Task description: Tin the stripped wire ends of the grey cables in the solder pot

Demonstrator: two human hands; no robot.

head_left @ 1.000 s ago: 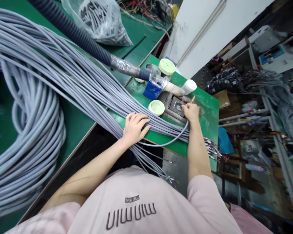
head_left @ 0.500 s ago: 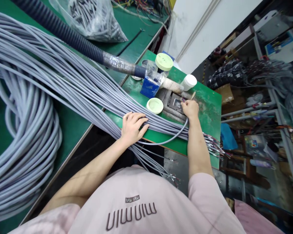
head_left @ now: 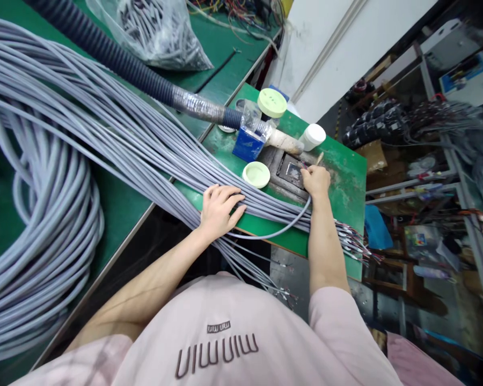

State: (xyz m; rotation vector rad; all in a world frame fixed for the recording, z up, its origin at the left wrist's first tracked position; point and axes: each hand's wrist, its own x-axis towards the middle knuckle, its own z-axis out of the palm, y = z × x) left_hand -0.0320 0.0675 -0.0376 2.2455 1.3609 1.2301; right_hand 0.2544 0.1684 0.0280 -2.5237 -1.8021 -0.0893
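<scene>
My left hand (head_left: 221,212) lies across a thick bundle of grey cables (head_left: 177,155), its fingers spread over the near strands. My right hand (head_left: 316,180) is closed on the end of one grey cable (head_left: 292,223), which bends up from the bundle in a loop. Its stripped wires, hardly visible, point toward a small square metal pot (head_left: 293,170) with a shiny surface and a dark frame. A thin pale stick (head_left: 319,158) shows just past my right fingers; whether I hold it is unclear.
A black corrugated hose (head_left: 116,59) ends beside the pot, propped on a blue box (head_left: 247,145). Around it stand a pale green lid (head_left: 256,175), a green-topped jar (head_left: 272,103) and a white tub (head_left: 313,137). Stripped cable ends (head_left: 352,241) spread over the right edge.
Both hands and the cable hold nearly the same positions; the camera view has shifted very slightly.
</scene>
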